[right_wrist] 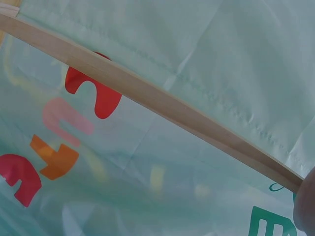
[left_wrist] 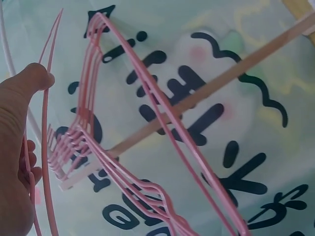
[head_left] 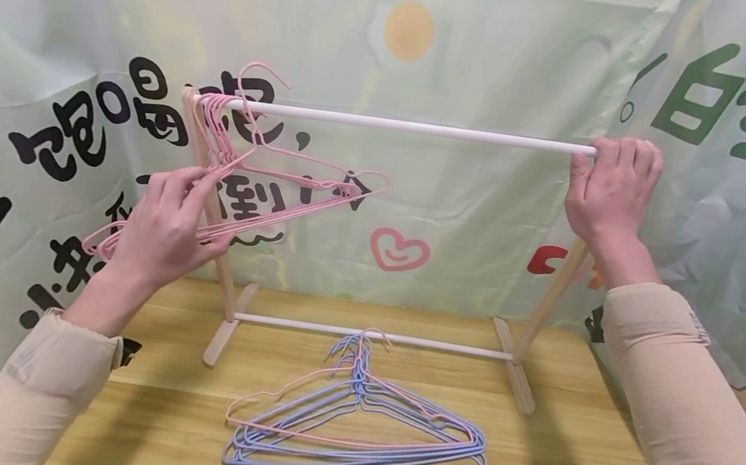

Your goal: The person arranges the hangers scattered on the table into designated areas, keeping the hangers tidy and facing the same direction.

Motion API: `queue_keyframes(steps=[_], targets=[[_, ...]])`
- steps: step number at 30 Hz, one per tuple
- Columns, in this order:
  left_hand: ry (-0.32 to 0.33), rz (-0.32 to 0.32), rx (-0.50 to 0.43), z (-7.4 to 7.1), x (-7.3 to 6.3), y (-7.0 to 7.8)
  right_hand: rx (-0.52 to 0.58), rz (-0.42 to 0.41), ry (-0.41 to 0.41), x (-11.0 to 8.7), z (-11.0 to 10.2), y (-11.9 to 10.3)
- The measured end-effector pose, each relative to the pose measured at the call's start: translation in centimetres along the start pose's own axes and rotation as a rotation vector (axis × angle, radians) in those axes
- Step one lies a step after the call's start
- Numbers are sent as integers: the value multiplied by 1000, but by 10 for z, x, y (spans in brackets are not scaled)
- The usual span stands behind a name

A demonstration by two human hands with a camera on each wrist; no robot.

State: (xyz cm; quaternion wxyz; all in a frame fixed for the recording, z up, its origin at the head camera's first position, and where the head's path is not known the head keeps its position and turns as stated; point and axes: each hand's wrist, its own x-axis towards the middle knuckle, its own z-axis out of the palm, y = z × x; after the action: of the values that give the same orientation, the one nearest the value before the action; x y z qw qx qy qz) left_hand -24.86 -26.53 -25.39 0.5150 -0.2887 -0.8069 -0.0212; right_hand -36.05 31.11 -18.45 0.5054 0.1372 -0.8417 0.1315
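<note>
My left hand [head_left: 170, 221] pinches a pink wire hanger [left_wrist: 45, 128] between thumb and fingers, near the rack's left end. This hanger's hook [head_left: 241, 79] stands up above the white top rod [head_left: 419, 127]; whether it touches the rod I cannot tell. Several pink hangers [head_left: 218, 127] hang bunched at the rod's left end, just behind that hand. My right hand [head_left: 616, 187] grips the rack's top right corner, fingers over the rod's end. In the right wrist view, the wooden leg [right_wrist: 147, 98] slants across, with only a bit of the hand at the edge.
On the wooden table [head_left: 570, 439], a pile of blue hangers [head_left: 481, 460] lies in front of the rack, with one pink hanger [head_left: 289, 386] on top. The rack's lower rod [head_left: 436, 343] and feet [head_left: 220, 342] are just behind. Printed cloth [head_left: 485, 222] surrounds the back and sides.
</note>
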Motion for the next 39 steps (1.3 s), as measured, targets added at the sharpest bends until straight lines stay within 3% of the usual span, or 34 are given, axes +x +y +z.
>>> queue_keyframes(steps=[7, 17, 30, 39], targets=[[-46, -17, 16, 4, -10, -8, -6, 2, -4, 0, 1, 1], [14, 12, 4, 15, -24, -21, -10, 2, -10, 0, 0, -1], [-1, 13, 9, 24, -47, -30, -11, -2, -4, -1, 0, -1], [-10, -59, 56, 30, -55, -32, -9, -1, -5, 0, 0, 0]])
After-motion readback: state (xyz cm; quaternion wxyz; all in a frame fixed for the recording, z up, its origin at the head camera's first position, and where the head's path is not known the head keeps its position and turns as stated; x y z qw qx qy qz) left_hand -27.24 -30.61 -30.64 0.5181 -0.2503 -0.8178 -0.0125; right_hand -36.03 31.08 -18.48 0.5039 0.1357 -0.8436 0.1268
